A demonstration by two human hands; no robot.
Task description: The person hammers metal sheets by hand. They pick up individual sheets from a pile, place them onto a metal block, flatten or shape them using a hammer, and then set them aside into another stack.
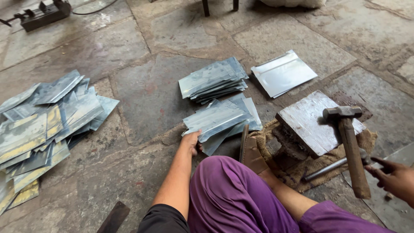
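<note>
My left hand (191,141) reaches forward and grips the near left corner of a stack of thin grey metal sheets (220,118) on the stone floor. My right hand (394,177) is at the right edge, fingers apart, just beside the wooden handle of a hammer (351,146) without closing on it. The hammer's steel head rests on a flat, worn metal block (308,121). My purple-clad leg (228,196) fills the lower middle.
A second sheet stack (213,80) and a shiny folded sheet (282,73) lie beyond. A large loose pile of sheets (43,125) covers the left. Sacking (297,172) and an iron rod (323,170) lie under the block. A dark tool (41,15) is top left.
</note>
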